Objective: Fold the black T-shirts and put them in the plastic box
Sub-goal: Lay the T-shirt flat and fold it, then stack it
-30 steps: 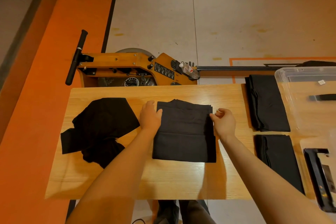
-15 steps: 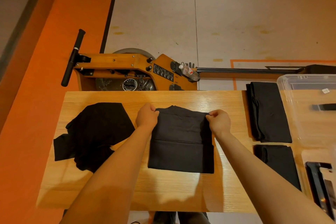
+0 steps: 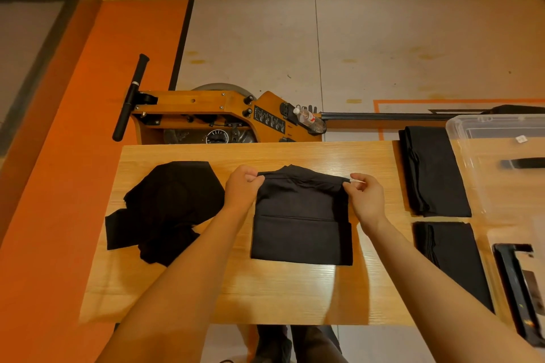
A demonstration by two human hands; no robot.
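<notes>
The left hand (image 3: 240,187) has a tight grip on the far left corner of the half-folded black T-shirt (image 3: 300,227), fingers curled round the cloth, and the right hand (image 3: 365,196) pinches the far right corner in the same way, so that the far edge is lifted a little off the worktop (image 3: 295,295) while the near part lies flat on the wood. To the left of it, apart from the left forearm's side, lies a crumpled black T-shirt (image 3: 168,209), unfolded and spread loosely. To the right, past the worktop's edge, two folded black T-shirts lie one behind the other: the farther one (image 3: 433,171) just beside the clear plastic box (image 3: 498,127), the nearer one (image 3: 451,256) closer to the person. Beyond the worktop stands an orange rowing machine (image 3: 212,115) with a water bottle (image 3: 308,118) in it.
</notes>
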